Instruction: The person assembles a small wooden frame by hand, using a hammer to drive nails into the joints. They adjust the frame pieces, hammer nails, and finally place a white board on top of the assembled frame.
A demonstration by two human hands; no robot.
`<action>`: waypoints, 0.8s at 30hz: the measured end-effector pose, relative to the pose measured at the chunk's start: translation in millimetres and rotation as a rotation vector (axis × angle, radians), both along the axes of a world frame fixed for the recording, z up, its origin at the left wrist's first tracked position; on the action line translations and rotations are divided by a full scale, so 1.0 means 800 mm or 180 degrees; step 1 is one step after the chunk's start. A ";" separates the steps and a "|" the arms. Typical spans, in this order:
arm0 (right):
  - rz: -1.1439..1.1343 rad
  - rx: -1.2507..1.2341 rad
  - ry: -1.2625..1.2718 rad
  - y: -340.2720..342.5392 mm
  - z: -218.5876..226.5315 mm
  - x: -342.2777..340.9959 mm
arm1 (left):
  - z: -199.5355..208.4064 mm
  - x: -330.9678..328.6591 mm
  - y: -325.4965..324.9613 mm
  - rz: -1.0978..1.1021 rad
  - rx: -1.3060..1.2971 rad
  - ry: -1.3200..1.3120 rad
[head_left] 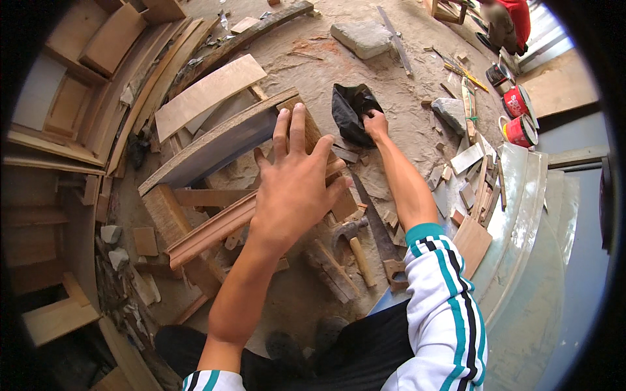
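Note:
My left hand [291, 179] is over a wooden frame [202, 156] of rough boards, its fingers spread and near the far corner. Beneath its wrist a reddish-brown moulding strip [212, 229] lies across the frame. Whether the palm presses on the wood is hidden. My right hand [375, 125] reaches farther forward to a black bag [347, 111] on the ground, with its fingers closed at the bag's right rim. The fingertips are partly hidden there. A claw hammer [362, 260] and a handsaw [375, 225] lie between my forearms, close to the frame.
Wood offcuts [479, 186] and a pale stone [450, 114] lie at right, beside red cans [520, 130] and glass sheets [521, 260]. A concrete block [360, 39] sits far ahead. Wooden cabinets [72, 137] stand at left. A person in red [518, 23] is at far right.

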State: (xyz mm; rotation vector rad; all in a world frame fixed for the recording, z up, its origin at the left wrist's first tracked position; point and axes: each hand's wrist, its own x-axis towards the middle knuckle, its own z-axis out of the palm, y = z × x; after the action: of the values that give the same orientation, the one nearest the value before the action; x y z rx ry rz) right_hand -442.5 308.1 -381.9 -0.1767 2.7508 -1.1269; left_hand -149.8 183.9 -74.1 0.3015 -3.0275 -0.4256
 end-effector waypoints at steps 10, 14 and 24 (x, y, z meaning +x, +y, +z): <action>0.0431 -0.2801 -0.1465 0.040 0.136 0.066 | 0.003 0.001 0.001 0.0062 0.0145 -0.0068; 0.0707 -0.3383 -0.1647 0.059 0.241 0.127 | 0.015 -0.002 0.008 0.0113 0.0053 -0.0150; 0.1017 -0.3412 -0.1250 0.023 0.352 0.288 | 0.000 0.025 -0.026 0.0286 0.1914 0.2048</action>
State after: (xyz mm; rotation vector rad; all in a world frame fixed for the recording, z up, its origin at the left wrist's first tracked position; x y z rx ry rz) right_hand -212.1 326.2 -100.1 -0.4301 1.4834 -2.0975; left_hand -129.7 163.1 -73.8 0.2593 -2.1985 -1.1606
